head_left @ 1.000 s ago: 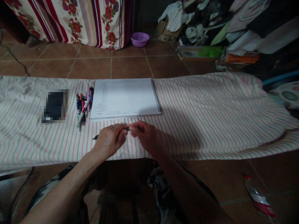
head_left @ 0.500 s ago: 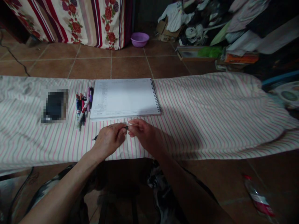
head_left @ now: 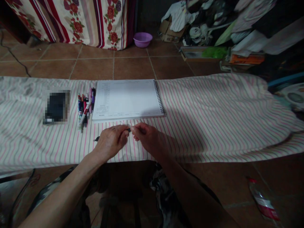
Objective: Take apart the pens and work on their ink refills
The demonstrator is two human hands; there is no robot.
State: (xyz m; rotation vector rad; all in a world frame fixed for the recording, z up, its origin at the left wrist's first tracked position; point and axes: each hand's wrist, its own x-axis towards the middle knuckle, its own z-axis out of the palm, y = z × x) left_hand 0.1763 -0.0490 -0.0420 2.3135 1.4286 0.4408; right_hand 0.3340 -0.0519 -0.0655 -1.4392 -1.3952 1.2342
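My left hand [head_left: 113,136] is closed around a thin dark pen [head_left: 129,129], whose end sticks out between thumb and forefinger. At that same end, the fingertips of my right hand [head_left: 145,133] are pinched together on it. A black tip [head_left: 96,139] shows at the other side of my left hand; whether it belongs to the same pen is hidden. Just beyond both hands lies a spiral-bound pad [head_left: 133,98] with a mostly blank white page and printing along its left side. To its left is a pile of several coloured pens [head_left: 85,109].
A striped cloth [head_left: 201,107] covers the long surface. On it at left lies a dark, blurred-out flat object [head_left: 56,107]. A purple basin [head_left: 142,40] stands on the tiled floor behind, beside a floral curtain [head_left: 90,22]. A bottle [head_left: 263,199] lies on the floor at right.
My right hand's fingers have drawn together and closed in a pinch at the pen's end. My left hand has stayed almost where it was.
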